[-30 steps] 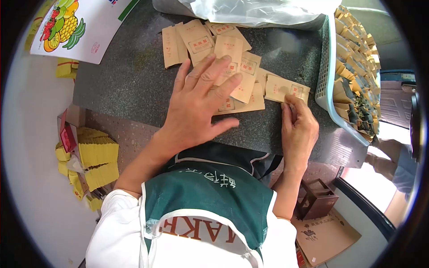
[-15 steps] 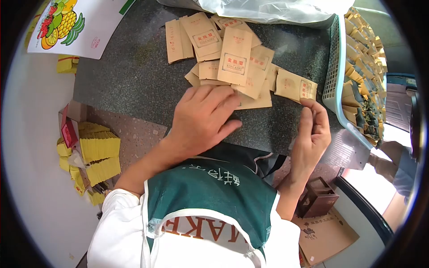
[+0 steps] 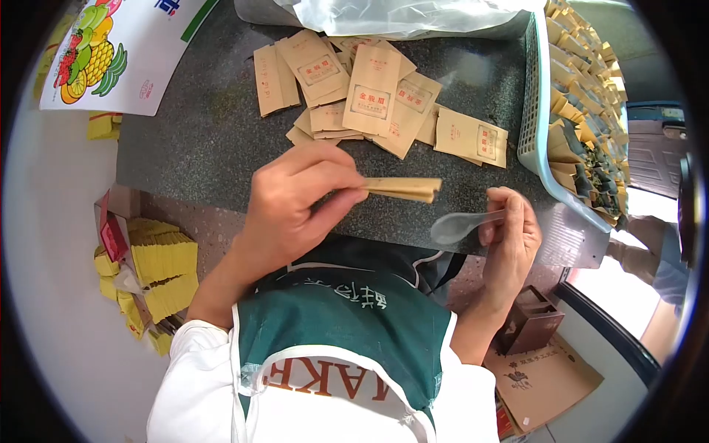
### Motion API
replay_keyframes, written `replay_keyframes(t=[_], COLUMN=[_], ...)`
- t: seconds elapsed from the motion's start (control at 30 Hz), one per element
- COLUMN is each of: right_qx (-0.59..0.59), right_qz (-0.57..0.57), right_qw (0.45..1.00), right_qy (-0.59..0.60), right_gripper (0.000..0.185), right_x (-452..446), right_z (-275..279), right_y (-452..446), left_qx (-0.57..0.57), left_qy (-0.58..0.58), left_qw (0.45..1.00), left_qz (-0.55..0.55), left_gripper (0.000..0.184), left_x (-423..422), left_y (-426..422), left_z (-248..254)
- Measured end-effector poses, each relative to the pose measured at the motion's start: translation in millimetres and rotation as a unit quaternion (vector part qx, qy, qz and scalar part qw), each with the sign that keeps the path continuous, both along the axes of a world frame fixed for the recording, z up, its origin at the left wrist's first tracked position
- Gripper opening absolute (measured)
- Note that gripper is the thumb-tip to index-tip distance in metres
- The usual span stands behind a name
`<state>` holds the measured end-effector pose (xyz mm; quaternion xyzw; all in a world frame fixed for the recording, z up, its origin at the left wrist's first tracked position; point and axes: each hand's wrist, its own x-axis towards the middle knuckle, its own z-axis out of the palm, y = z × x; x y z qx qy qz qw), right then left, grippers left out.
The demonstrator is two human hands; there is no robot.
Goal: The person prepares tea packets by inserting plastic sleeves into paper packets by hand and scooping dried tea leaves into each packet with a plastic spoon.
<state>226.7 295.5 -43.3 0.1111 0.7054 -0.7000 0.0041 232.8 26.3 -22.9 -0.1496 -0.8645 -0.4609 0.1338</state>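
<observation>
Left hand [image 3: 292,201], thumb and fingers clamped on a paper packet [image 3: 402,188] above the worktop's [image 3: 185,151] near edge, best grips lightly to avoid crushing; right hand [image 3: 513,240], closed on a clear spoon [image 3: 454,228] towards the near right corner, best holds the bowl level.

Bright daylight glares white at the doorway [image 3: 602,277] on the right; fisheye distortion curves the edges into black corners; surface [image 3: 199,140] detail stays fairly sharp.
</observation>
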Motion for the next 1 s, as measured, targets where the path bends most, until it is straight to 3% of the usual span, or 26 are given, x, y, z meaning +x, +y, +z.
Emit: replay_keyframes(t=[0.1,0.23,0.4,0.47,0.73,0.83,0.9,0.93,1.0], right_qx=[-0.126,-0.237,-0.218,-0.276,-0.218,-0.108,-0.069,-0.063,-0.043], right_qz=[0.012,0.030,0.092,0.103,0.169,0.135,0.163,0.171,0.173], right_qw=[0.992,0.970,0.966,0.941,0.941,0.969,0.966,0.965,0.962], right_qy=[-0.001,0.040,0.108,0.166,0.197,0.177,0.191,0.189,0.206], right_gripper=[0.024,0.029,0.035,0.037,0.031,0.023,0.018,0.016,0.022], right_x=[-1,0,2,0,-7,-5,-6,-5,-7], right_z=[1,10,34,47,61,65,65,64,56], right_y=[10,11,7,1,-16,-29,-35,-38,-42], left_qx=[0.083,0.086,0.049,0.034,-0.036,-0.061,-0.087,-0.087,0.023], left_qy=[-0.017,0.006,0.061,0.077,0.135,0.128,0.130,0.130,0.047], left_qw=[0.996,0.996,0.997,0.996,0.990,0.990,0.987,0.987,0.997], left_qz=[-0.018,-0.017,0.001,0.006,0.021,0.017,-0.043,-0.044,-0.053], left_gripper=[0.019,0.021,0.024,0.026,0.027,0.026,0.028,0.028,0.037], left_x=[4,5,9,8,9,9,6,5,4], left_y=[-7,-14,-15,-14,-11,-9,-7,-2,7], left_z=[13,19,16,16,16,20,20,16,2])
